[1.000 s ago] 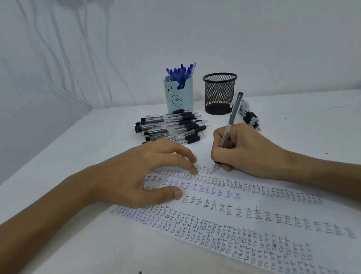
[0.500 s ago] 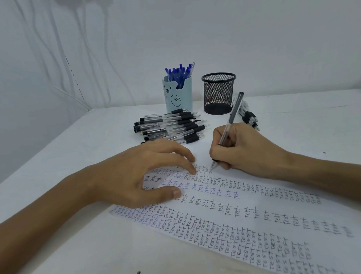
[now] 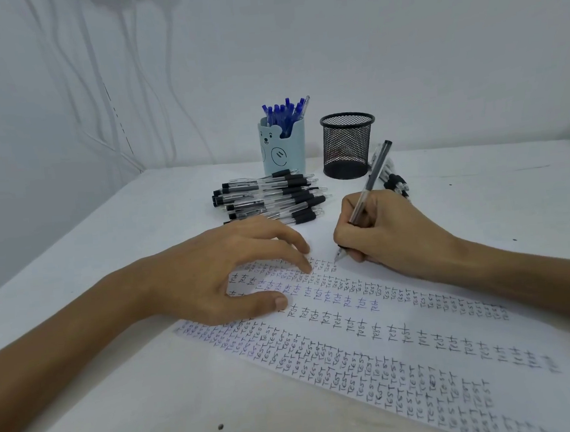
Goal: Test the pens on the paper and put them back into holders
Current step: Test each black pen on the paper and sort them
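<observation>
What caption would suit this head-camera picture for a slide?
Right hand tests a pen on the test-covered paper, left hand pressing it flat; loose pens behind.

Right hand (image 3: 390, 231) grips pen (image 3: 370, 188) on paper (image 3: 404, 315); left hand (image 3: 220, 272) presses it.

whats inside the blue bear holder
A bunch of blue pens stands in the blue bear holder, tops above the rim. The opaque wall hides their lower parts, so the count is unclear.
</observation>
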`<state>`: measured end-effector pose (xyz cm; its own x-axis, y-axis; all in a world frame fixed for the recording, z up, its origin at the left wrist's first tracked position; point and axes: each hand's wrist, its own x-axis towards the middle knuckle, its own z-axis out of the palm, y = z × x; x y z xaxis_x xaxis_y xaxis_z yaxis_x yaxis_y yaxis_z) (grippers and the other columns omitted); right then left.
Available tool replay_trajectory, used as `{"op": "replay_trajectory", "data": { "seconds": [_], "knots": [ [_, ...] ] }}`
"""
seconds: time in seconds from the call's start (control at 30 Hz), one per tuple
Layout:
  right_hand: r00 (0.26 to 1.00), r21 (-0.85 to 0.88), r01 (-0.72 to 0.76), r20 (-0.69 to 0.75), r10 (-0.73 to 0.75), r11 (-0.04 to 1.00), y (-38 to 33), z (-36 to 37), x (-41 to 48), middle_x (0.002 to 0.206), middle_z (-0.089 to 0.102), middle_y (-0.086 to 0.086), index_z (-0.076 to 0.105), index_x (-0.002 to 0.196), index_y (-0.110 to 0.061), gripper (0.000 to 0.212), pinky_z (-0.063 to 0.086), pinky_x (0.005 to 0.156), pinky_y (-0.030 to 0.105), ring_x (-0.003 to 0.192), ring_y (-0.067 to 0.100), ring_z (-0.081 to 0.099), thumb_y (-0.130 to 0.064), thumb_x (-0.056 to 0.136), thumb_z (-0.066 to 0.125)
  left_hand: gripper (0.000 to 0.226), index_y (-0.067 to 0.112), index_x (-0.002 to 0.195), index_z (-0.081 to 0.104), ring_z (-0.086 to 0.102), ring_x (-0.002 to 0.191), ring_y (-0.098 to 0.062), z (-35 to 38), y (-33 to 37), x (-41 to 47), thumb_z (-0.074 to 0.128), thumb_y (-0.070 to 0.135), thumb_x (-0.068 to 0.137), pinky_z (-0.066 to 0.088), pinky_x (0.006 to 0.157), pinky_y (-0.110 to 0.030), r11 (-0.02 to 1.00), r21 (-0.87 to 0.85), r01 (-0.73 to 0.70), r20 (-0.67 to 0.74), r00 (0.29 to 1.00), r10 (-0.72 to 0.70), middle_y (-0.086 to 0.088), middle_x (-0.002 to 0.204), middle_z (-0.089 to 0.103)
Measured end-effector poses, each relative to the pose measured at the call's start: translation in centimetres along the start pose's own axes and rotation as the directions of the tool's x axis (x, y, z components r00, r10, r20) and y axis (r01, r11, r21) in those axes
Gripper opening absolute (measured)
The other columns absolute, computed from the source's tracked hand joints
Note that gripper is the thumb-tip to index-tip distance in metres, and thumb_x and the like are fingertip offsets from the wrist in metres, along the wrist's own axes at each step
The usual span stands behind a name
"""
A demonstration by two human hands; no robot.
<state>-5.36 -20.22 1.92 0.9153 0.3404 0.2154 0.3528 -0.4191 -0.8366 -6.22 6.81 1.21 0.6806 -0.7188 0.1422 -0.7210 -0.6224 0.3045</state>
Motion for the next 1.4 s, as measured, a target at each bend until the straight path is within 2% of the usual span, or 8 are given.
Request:
{"op": "replay_trajectory", "data": {
  "seconds": [0.2,0.4,0.53,0.63,0.8,0.93,1.27,1.4],
  "knots": [
    [0.999,-0.016,-0.037,-0.024,0.037,0.999,-0.1,0.1,0.1,0.053,0.060,0.009,0.055,0.070,-0.003,0.022,0.035,0.042,0.014,0.039,0.006,0.043,-0.008,0.090,0.062,0.054,0.041,0.142,0.058,0.047,0.143,-0.009,-0.4,0.5,0.3,0.060,0.068,0.095,0.042,0.116,-0.038,0.998,0.003,-0.056,0.015,0.998,0.056,0.021,0.151,0.050],
    [0.958,0.500,-0.216,-0.057,0.281,0.839,0.2,-0.7,1.2,0.061,0.054,0.008,0.056,0.065,-0.015,0.035,0.027,0.036,0.019,0.042,0.013,0.040,-0.023,0.099,0.053,0.039,0.032,0.138,0.064,0.050,0.141,-0.013,-0.7,0.5,0.5,0.068,0.041,0.100,0.042,0.113,-0.034,0.984,0.040,-0.173,0.008,0.985,0.172,0.015,0.148,0.052],
    [0.993,0.478,-0.086,-0.027,0.112,0.874,0.6,-0.5,1.1,0.075,0.065,0.007,0.067,0.093,-0.010,0.015,0.038,0.043,0.020,0.057,0.015,0.056,-0.025,0.095,0.067,0.039,0.033,0.137,0.064,0.049,0.142,-0.015,-0.7,0.4,0.6,0.066,0.043,0.100,0.043,0.113,-0.037,0.983,0.035,-0.179,0.012,0.984,0.179,0.017,0.148,0.052],
    [0.985,0.576,-0.087,-0.071,0.156,0.813,0.6,-0.5,1.2,0.075,0.070,0.008,0.055,0.113,-0.008,0.043,0.054,0.053,0.018,0.059,0.017,0.066,-0.026,0.079,0.076,0.039,0.032,0.138,0.064,0.049,0.142,-0.014,-0.7,0.4,0.6,0.067,0.042,0.100,0.042,0.113,-0.033,0.984,0.037,-0.175,0.012,0.985,0.175,0.016,0.149,0.052],
    [0.954,0.712,-0.155,-0.072,0.292,0.684,0.0,-0.7,1.3,0.071,0.070,0.014,0.054,0.114,-0.006,0.033,0.057,0.053,0.019,0.056,0.023,0.070,-0.038,0.103,0.053,0.043,0.034,0.139,0.062,0.049,0.142,-0.013,-0.5,0.2,0.5,0.066,0.049,0.099,0.041,0.113,-0.031,0.988,0.041,-0.150,0.008,0.989,0.150,0.017,0.149,0.051],
    [0.968,0.650,-0.179,-0.016,0.250,0.738,0.0,-0.7,1.0,0.073,0.071,0.014,0.054,0.124,0.002,0.033,0.054,0.049,0.018,0.050,0.018,0.067,-0.023,0.103,0.056,0.061,0.049,0.145,0.052,0.046,0.144,-0.008,0.0,-0.1,0.0,0.052,0.081,0.092,0.043,0.115,-0.039,1.000,0.015,-0.014,-0.017,1.000,0.014,0.023,0.153,0.048],
    [0.926,0.468,-0.267,-0.118,0.359,0.843,0.3,-2.9,2.7,0.055,0.062,0.006,0.059,0.120,-0.002,0.023,0.032,0.032,0.017,0.038,0.016,0.053,-0.012,0.104,0.045,0.066,0.047,0.144,0.054,0.046,0.145,-0.007,0.0,0.3,-0.1,0.050,0.085,0.091,0.042,0.116,-0.040,1.000,0.015,0.005,-0.007,1.000,-0.005,0.024,0.153,0.047],
    [0.911,0.392,-0.328,-0.110,0.398,0.860,0.6,-5.2,4.2,0.052,0.060,0.007,0.057,0.107,-0.008,0.039,0.035,0.037,0.019,0.038,0.018,0.051,-0.033,0.111,0.028,0.064,0.050,0.146,0.050,0.046,0.145,-0.008,0.0,-0.1,-0.3,0.051,0.084,0.091,0.042,0.116,-0.041,1.000,-0.007,0.028,-0.006,1.000,-0.028,0.023,0.154,0.046]
  ]
}}
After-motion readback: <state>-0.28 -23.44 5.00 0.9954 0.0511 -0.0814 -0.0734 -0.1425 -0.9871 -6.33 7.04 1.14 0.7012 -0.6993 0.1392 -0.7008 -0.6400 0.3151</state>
